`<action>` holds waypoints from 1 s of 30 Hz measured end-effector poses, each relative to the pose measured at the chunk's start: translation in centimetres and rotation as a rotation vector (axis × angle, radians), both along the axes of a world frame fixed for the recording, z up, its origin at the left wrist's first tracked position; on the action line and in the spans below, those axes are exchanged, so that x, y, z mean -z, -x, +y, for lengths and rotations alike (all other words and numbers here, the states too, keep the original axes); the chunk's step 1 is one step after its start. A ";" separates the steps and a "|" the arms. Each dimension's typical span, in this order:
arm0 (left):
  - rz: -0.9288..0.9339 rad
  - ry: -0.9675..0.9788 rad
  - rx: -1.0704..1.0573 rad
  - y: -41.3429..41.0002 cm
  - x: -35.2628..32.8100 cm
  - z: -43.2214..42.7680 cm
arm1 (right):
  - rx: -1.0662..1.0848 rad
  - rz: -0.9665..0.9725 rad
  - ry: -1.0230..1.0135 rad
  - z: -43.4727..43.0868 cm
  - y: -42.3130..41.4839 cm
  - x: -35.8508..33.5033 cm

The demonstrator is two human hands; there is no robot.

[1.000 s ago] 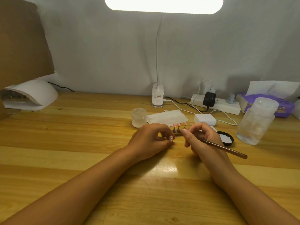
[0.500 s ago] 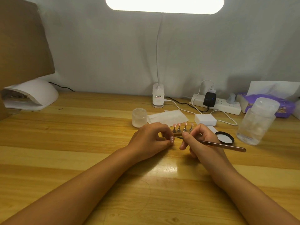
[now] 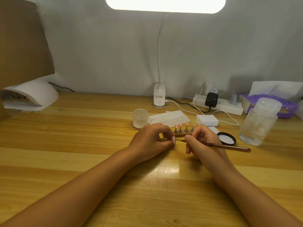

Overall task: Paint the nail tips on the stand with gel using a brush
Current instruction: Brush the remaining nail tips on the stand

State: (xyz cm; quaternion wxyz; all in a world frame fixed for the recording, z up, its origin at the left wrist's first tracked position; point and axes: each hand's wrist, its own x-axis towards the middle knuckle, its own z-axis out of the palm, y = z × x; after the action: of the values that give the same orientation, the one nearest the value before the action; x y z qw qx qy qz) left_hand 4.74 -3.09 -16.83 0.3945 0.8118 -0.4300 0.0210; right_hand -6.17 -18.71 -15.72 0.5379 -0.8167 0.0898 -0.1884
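Frame centre: a nail tip [image 3: 222, 139] is pinched in the left hand [image 3: 153, 139]; the brush [image 3: 227, 146] is pinched by the right hand [image 3: 203, 143]. Stand [image 3: 184, 132] just behind, on counter [image 3: 82, 145]. Tip judged light, thin, slippery when wet; best held by its edges.

Stand [image 3: 182, 134] between jar [image 3: 140, 118], lid [image 3: 226, 138].

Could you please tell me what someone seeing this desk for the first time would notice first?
Most striking is the bright lamp glaring across the top of the view. Below it, at the middle of the wooden table, the right hand holds a brush, its tip pointing toward the left hand, which pinches a small nail tip. Just behind the hands stands the stand with four pink nail tips.
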 end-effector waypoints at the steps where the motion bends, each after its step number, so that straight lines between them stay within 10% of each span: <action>1: -0.002 0.001 -0.001 0.0 0.0 0.0 | 0.003 -0.017 -0.013 0.0 0.0 0.0; 30: -0.045 -0.030 -0.044 0.1 0.0 -0.1 | -0.070 0.046 0.056 0.1 -0.2 0.0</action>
State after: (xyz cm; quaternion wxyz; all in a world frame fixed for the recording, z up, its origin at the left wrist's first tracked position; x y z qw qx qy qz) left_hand 4.64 -3.21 -16.83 0.3718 0.8263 -0.4211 0.0412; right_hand -5.95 -18.58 -15.69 0.5190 -0.8381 0.0683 -0.1534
